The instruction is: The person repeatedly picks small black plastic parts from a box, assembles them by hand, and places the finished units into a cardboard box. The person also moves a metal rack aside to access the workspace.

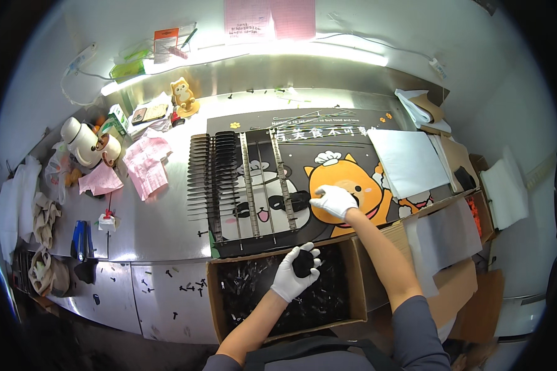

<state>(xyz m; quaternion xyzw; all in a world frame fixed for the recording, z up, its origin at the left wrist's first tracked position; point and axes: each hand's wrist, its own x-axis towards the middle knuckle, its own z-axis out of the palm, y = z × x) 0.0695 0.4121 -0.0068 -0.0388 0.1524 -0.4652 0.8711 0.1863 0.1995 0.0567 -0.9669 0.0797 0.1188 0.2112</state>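
While my white-gloved left hand [289, 281] curls its parted fingers around a rounded black clump [303, 264] just below the centre of the frame, the brown cardboard box [356, 278] beneath it shows a heap of small glossy black pieces [247, 294]. I have my white-gloved right hand [334, 203] right of centre, over the orange cartoon animal printed on the dark grey mat [300, 157]. Its fingers point toward the left of the frame, and I cannot tell whether they pinch anything. Two slim silvery metal strips [249, 185] run down the picture at the centre, just left of that hand. Beside them, farther left, are two columns of flat black pieces [225, 167]. White sheets [408, 164] lie toward the mat's right end, and crumpled pink papers [147, 162] lie at the upper left. Loose black bits dot the steel surface [161, 312] at the lower left.
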